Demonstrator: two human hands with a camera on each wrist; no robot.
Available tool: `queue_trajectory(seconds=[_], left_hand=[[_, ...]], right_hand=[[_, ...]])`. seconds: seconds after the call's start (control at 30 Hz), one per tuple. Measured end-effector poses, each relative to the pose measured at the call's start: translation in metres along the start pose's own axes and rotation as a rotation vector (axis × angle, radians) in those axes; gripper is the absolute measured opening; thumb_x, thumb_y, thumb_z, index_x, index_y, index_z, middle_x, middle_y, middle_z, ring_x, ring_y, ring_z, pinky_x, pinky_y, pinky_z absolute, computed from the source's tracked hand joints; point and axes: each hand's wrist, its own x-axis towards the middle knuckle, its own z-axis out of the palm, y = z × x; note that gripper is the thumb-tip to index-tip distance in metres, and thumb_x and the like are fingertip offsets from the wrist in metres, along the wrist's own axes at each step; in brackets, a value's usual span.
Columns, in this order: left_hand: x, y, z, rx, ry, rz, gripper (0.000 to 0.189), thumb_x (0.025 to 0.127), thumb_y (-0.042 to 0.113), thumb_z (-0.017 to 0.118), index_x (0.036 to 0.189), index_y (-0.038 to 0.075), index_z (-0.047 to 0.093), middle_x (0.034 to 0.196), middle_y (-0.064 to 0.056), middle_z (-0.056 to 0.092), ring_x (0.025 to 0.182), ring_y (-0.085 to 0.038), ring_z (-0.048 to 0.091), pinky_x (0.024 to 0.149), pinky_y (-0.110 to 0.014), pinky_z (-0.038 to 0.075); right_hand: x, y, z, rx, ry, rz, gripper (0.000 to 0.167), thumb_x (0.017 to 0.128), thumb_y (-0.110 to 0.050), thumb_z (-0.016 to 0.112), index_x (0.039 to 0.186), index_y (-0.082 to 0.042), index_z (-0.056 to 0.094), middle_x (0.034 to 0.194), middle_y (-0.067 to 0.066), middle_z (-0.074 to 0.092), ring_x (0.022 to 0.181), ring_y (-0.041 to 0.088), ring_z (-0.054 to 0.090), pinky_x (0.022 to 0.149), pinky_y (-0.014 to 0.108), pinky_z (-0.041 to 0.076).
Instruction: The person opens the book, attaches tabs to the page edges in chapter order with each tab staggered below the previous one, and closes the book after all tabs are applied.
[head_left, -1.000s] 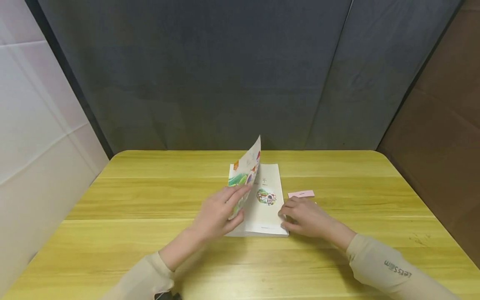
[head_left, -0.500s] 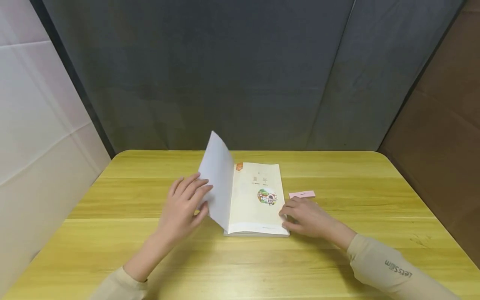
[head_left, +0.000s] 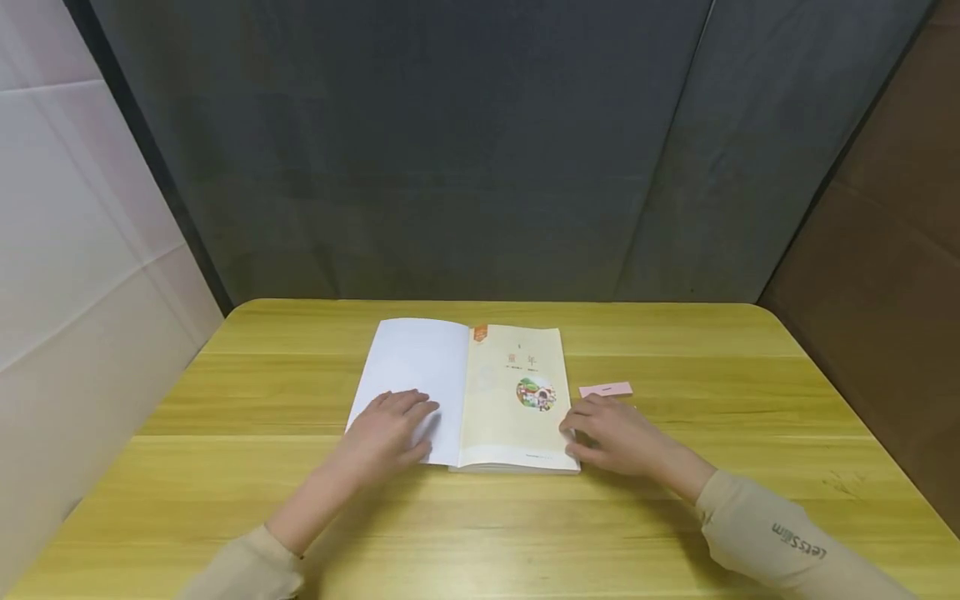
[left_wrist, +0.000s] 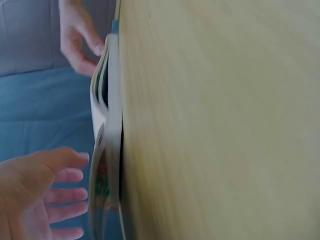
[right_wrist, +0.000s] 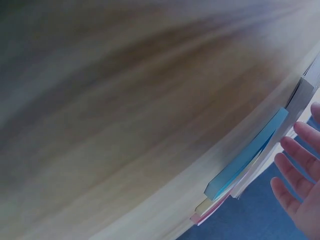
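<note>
A paperback book (head_left: 495,433) lies open on the table, its right page cream with a title, a small round picture and an orange corner mark. The left side is a blank white page (head_left: 412,354). Over the lower part of that page is my left hand (head_left: 386,433), fingers spread. In the left wrist view its fingertips are close over the lifted leaves (left_wrist: 100,165). My right hand (head_left: 611,433) rests at the book's right edge, fingertips on its lower corner. The right wrist view has those fingers loosely extended beside the page block (right_wrist: 300,97).
Just beyond my right hand lies a pink sticky-note pad (head_left: 606,389). In the right wrist view a blue pad (right_wrist: 245,155) and a yellow pad (right_wrist: 202,206) show beside it. The wooden table (head_left: 712,350) meets a dark cloth wall (head_left: 480,167) at the back.
My left hand has turned a leaf from right to left and come down on it, so the book now lies open at the blank page. The right hand has stayed in place.
</note>
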Motion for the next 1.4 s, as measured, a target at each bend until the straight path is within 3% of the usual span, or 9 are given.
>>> queue_trajectory(seconds=[0.13,0.37,0.67,0.9,1.4], left_hand=[[0.011,0.01,0.009,-0.096,-0.065,0.073,0.041,0.074,0.022,0.067,0.109,0.002,0.058,0.11,-0.015,0.055,0.101,-0.029,0.052,0.087,-0.04,0.039],[0.025,0.024,0.018,-0.156,-0.132,0.061,0.043,0.079,0.034,0.062,0.111,0.006,0.058,0.114,-0.012,0.053,0.104,-0.026,0.05,0.083,-0.037,0.042],[0.034,0.034,0.024,-0.109,-0.121,0.077,0.064,0.07,0.055,0.063,0.114,0.009,0.055,0.118,-0.01,0.05,0.106,-0.024,0.048,0.074,-0.037,0.046],[0.035,0.035,0.025,-0.08,-0.124,0.076,0.065,0.067,0.055,0.065,0.112,0.009,0.055,0.118,-0.01,0.05,0.106,-0.025,0.047,0.073,-0.037,0.046],[0.032,0.027,0.02,-0.171,-0.07,0.057,0.069,0.062,0.053,0.07,0.115,0.011,0.056,0.116,-0.006,0.052,0.104,-0.022,0.049,0.067,-0.038,0.048]], right_hand=[[-0.001,0.001,0.0,0.005,-0.01,0.013,0.017,0.081,-0.026,0.059,0.093,-0.015,0.063,0.092,-0.005,0.056,0.087,0.013,0.05,0.082,0.034,0.04],[-0.001,0.001,-0.001,0.003,-0.014,0.015,0.018,0.081,-0.027,0.059,0.094,-0.015,0.063,0.093,-0.004,0.056,0.088,0.014,0.05,0.081,0.034,0.04],[-0.002,0.001,0.0,0.003,-0.022,0.036,0.018,0.081,-0.027,0.058,0.094,-0.015,0.062,0.094,-0.004,0.056,0.091,0.014,0.05,0.088,0.036,0.037],[-0.002,0.001,0.0,0.001,-0.006,0.02,0.018,0.08,-0.026,0.06,0.093,-0.014,0.062,0.093,-0.003,0.056,0.089,0.015,0.051,0.087,0.038,0.038],[-0.005,0.002,-0.004,0.005,-0.011,0.046,0.025,0.082,-0.028,0.06,0.1,-0.011,0.063,0.098,0.0,0.059,0.094,0.018,0.051,0.081,0.036,0.041]])
